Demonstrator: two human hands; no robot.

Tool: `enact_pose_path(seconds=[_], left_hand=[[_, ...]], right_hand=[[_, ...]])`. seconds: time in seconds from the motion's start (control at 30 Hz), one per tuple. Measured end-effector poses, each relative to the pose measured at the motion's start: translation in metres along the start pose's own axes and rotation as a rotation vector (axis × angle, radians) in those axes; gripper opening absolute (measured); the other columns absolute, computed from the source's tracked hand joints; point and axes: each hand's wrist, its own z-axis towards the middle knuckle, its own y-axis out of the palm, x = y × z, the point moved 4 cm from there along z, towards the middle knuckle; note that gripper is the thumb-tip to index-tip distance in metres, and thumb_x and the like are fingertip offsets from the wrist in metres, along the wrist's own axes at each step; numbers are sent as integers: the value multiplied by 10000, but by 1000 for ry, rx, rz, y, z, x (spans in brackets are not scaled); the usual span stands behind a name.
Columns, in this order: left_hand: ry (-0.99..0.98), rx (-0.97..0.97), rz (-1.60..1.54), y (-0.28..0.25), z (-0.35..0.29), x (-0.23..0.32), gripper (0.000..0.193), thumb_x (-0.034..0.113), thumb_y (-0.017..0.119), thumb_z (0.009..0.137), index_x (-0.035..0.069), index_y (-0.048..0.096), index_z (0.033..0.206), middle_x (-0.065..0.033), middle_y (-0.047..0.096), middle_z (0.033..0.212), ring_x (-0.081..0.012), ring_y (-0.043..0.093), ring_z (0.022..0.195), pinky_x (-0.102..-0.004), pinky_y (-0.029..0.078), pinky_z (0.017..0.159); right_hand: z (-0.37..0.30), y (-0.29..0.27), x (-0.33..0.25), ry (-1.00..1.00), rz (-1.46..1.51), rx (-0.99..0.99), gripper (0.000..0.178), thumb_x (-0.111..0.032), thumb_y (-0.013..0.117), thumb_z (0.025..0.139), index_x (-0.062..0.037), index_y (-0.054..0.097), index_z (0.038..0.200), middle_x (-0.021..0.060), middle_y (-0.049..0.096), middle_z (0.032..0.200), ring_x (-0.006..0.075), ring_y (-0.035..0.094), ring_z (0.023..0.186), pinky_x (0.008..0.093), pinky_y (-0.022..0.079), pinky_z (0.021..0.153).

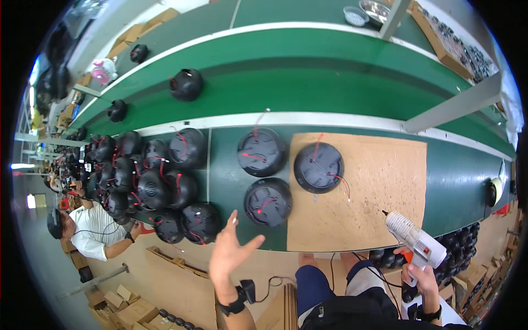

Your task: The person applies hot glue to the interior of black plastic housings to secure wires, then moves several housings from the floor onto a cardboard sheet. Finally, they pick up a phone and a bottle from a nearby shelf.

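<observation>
My right hand [422, 276] grips a white hot glue gun [416, 240] with an orange trigger; its dark nozzle points up and left above the cardboard's right edge. My left hand [231, 250] is open over the bench's front edge, thumb and fingers apart, holding nothing. Nearest to it lies a round black housing [267, 202] with red wires on its inner face. A second black housing [262, 152] rests just behind that one. A third housing [319, 168] sits on the left part of the cardboard sheet [379, 176], its red wires trailing over the rim.
Many black housings [154, 188] with red wires crowd the bench's left side. Behind runs a green conveyor [308, 71] carrying a few more housings [187, 84]. A grey metal post [456, 104] rises at right. A co-worker [96, 231] in white is at the far left.
</observation>
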Motion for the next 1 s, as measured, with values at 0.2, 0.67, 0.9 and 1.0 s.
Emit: enact_pose_path(seconds=[0.2, 0.67, 0.9, 1.0], left_hand=[[249, 382, -68, -107, 144, 36, 477, 294, 759, 780, -46, 652, 1098, -219, 701, 940, -248, 692, 889, -341, 531, 792], [223, 698, 459, -157, 390, 8, 458, 236, 766, 729, 101, 589, 1131, -177, 575, 1178, -397, 607, 1023, -478, 512, 862], [181, 430, 88, -164, 323, 43, 298, 304, 748, 806, 46, 601, 811, -45, 580, 730, -152, 580, 616, -297, 467, 538], [573, 241, -136, -104, 145, 113, 250, 253, 701, 868, 63, 552, 805, 75, 414, 641, -34, 372, 580, -206, 294, 509]], right_hand=[[2, 17, 6, -29, 9, 128, 314, -132, 601, 873, -40, 471, 1143, 216, 554, 1191, 93, 431, 439, 250, 368, 420], [-35, 21, 66, 66, -18, 344, 392, -186, 643, 879, 12, 479, 1175, 203, 569, 1215, 109, 455, 433, 255, 381, 420], [-37, 25, 57, 61, -18, 294, 373, -163, 605, 892, 8, 503, 1207, 159, 579, 1206, 91, 456, 480, 246, 390, 457], [-33, 7, 56, 78, -13, 269, 341, -100, 567, 906, -3, 507, 1228, 130, 612, 1161, 80, 456, 497, 239, 391, 469]])
